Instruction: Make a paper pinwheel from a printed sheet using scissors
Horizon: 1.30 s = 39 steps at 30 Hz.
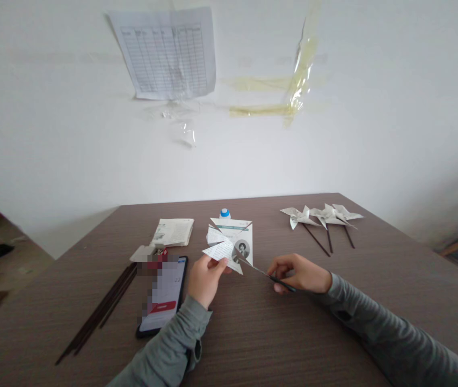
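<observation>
My left hand (205, 282) pinches the lower left edge of a printed paper square (237, 236), held up above the table. Slits run into the paper from its corners, and some of its flaps stand apart. In my right hand (299, 273) is a pair of scissors (260, 270), fingers closed round the dark handles. The blades reach into the lower right corner of the paper. Behind the paper stands a bottle with a blue and white cap (224, 213); its lower part is mostly hidden.
On the left lie a stack of paper squares (174, 232), a small red box (157, 259), dark sticks (103, 306) and a phone (164, 298). Several paper pinwheels (302, 215) on dark sticks rest at the back right. A wall stands behind the table (253, 333).
</observation>
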Tool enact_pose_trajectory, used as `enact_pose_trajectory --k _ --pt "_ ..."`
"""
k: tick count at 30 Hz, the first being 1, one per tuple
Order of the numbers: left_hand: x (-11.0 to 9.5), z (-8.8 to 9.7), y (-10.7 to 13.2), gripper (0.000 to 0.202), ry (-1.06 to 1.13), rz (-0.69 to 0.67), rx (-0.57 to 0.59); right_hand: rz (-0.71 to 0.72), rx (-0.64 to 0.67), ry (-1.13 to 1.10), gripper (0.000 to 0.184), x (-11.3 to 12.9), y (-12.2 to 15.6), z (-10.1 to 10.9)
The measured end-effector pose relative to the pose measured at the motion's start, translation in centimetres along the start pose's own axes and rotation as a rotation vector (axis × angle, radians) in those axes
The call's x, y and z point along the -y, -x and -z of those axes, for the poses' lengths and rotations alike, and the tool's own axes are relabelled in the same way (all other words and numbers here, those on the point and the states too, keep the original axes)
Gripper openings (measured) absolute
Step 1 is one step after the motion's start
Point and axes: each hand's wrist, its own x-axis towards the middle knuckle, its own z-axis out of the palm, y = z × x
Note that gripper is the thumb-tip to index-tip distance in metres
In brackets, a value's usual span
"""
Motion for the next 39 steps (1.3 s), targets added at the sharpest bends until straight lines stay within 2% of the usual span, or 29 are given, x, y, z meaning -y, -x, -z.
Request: enact_pose_trajectory --k 4,10,14,17,20,21,24,26,29,31,35,39 --pt "0.3 0.4 -0.2 0.011 -0.131 -0.09 0.03 0.08 -0.119 0.096 0.051 -0.2 0.0 1.6" --pt "0.5 0.0 -0.2 0.004 -0.293 -0.163 0.064 0.255 -0.376 0.235 0.051 -0.6 0.2 1.4" --pt "0.3 -0.2 0.2 0.03 -0.428 -0.21 0.043 0.266 -0.534 0.337 0.041 -1.8 -0.2 0.6" --pt "0.7 0.0 0.2 0.039 -0.57 -0.229 0.005 0.213 -0.555 0.478 0.031 -2.8 -0.8 -0.1" --pt "1.6 0.2 -0.1 0.029 -0.687 -0.275 -0.088 0.144 -0.531 0.559 0.032 -3.3 -1.1 -0.5" --pt "2.0 0.3 -0.2 0.032 -0.71 -0.302 -0.122 0.127 -0.528 0.568 0.034 -3.4 -1.1 -0.6" --pt "2.6 0.3 -0.4 0.073 -0.75 -0.391 -0.151 0.097 -0.533 0.576 0.038 -3.3 -1.0 -0.5" --pt "2.5 0.2 -0.3 0.079 -0.768 -0.429 -0.103 0.095 -0.536 0.573 0.041 -3.3 -0.9 -0.4" --pt "2.0 0.0 -0.1 0.051 -0.83 -0.412 0.032 0.116 -0.55 0.554 0.043 -3.5 -0.9 -0.1" --pt "1.8 -0.3 0.2 0.04 -0.883 -0.375 0.114 0.13 -0.567 0.547 0.043 -3.7 -0.9 0.1" --pt "1.4 -0.8 0.7 0.044 -0.924 -0.346 0.213 0.153 -0.562 0.548 0.043 -3.6 -0.9 0.0" --pt "1.1 -1.2 1.1 0.047 -0.882 -0.364 0.292 0.179 -0.521 0.592 0.04 -3.4 -1.2 -1.2"
